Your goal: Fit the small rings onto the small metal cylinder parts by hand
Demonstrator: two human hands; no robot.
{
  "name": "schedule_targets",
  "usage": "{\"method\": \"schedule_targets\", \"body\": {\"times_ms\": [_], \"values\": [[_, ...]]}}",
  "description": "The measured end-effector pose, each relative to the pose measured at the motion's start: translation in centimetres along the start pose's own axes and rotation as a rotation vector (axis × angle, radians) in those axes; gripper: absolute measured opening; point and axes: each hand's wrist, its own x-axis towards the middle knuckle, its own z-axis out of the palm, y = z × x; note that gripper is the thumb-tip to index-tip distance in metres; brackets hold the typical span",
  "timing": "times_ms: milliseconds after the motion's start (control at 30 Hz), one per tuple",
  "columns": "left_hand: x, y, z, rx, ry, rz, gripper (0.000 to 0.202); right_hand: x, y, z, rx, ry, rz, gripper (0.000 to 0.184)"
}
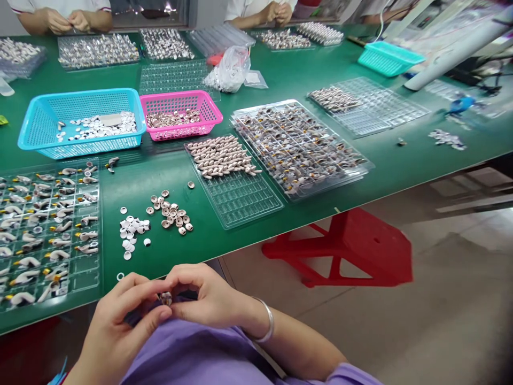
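My left hand (120,315) and my right hand (208,297) meet just below the near edge of the green table (160,176), over my purple lap. Both pinch one small metal-coloured part (165,298) between thumbs and fingertips. A silver bangle sits on my right wrist. On the table just beyond my hands lie a loose pile of small white rings (131,230) and a pile of small tan caps (171,211). A clear tray (48,230) with several finished curved pieces lies at the left.
A blue basket (80,123) of white parts and a pink basket (180,113) of tan parts stand behind. Clear compartment trays (298,147) lie to the right. A red stool (352,246) stands under the table. Other people's hands work at the far edge.
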Motion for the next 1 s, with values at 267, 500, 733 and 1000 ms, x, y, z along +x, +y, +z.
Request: {"method": "schedule_targets", "body": {"times_ms": [267,500,733,1000], "values": [[-1.0,-0.1,1.4,0.323,0.242,0.297,0.021,-0.1,-0.3,0.0,0.274,0.031,0.283,0.037],[-1.6,-0.3,1.6,0.361,0.281,0.342,0.027,-0.6,0.0,0.7,0.060,0.178,0.126,0.025],[-2.3,-1.1,1.4,0.242,0.220,0.175,0.022,-0.9,-0.3,0.6,-0.344,0.225,-0.215,0.005],[-2.5,-1.1,1.6,0.064,0.212,-0.064,0.014,-1.3,-0.2,0.2,-0.428,0.129,-0.338,0.013]]}}
